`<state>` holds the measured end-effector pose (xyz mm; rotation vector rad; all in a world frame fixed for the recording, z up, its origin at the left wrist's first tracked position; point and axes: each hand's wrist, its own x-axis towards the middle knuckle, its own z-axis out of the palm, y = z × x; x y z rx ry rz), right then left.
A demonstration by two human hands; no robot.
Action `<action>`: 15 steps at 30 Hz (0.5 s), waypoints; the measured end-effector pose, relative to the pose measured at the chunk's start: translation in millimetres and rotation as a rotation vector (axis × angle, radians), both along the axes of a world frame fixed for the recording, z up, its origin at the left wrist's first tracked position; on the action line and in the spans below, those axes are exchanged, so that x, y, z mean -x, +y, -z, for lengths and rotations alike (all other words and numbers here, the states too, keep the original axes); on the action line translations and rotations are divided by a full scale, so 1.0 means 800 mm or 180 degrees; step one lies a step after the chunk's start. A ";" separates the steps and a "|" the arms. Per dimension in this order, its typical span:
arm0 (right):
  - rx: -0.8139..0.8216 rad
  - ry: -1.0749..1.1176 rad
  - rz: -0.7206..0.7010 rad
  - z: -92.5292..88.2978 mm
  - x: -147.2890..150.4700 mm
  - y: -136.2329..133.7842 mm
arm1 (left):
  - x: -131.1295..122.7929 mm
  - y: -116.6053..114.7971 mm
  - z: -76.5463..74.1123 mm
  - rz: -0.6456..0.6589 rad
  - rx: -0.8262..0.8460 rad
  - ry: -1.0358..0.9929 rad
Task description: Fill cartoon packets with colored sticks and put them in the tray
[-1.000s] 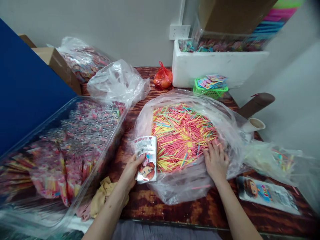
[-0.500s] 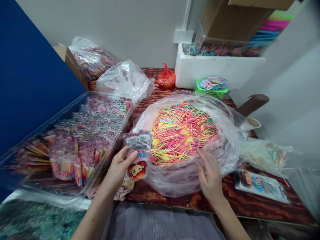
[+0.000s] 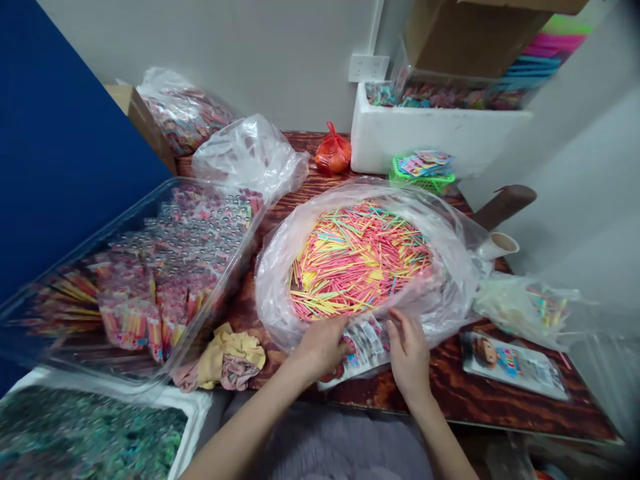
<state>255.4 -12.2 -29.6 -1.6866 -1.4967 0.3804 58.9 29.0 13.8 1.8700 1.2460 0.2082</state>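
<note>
A printed plastic packet (image 3: 367, 348) with a barcode-like panel and a cartoon picture lies slanted at the near side of the big bag. My left hand (image 3: 323, 347) is closed on its left part, covering some of the picture. At the packet's right edge, the bent fingers and thumb of my right hand (image 3: 410, 357) pinch near its upper corner; the exact contact is hard to make out. Just beyond both hands, a large clear plastic bag (image 3: 277, 293) lies open around a heap of thin pink, yellow, green and blue sticks (image 3: 360, 260).
On the left stands a clear tub (image 3: 225, 280) of filled packets, with crumpled cloths (image 3: 233, 360) beside it. At right lie a stack of flat packets (image 3: 515, 367), a small bag of sticks (image 3: 530, 307) and a paper cup (image 3: 500, 245). A white foam box (image 3: 435, 137) stands behind.
My left hand has brought the packet right and down, from the bag's left side to its near edge. The packet now lies slanted between both hands. My right hand has shifted slightly.
</note>
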 end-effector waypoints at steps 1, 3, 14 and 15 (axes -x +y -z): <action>-0.0073 -0.0114 -0.0020 -0.001 0.003 0.000 | 0.000 -0.004 -0.001 -0.0026 -0.0202 0.0145; -0.0144 -0.0237 -0.0086 -0.008 0.010 -0.002 | 0.001 -0.011 -0.001 -0.0044 -0.0606 0.0467; -0.0064 -0.0265 -0.0921 -0.062 0.029 0.007 | 0.027 -0.001 0.015 0.0510 -0.1418 0.0333; -0.0059 -0.0259 -0.1021 -0.064 0.031 0.011 | 0.029 -0.001 0.009 0.0514 -0.1439 0.0308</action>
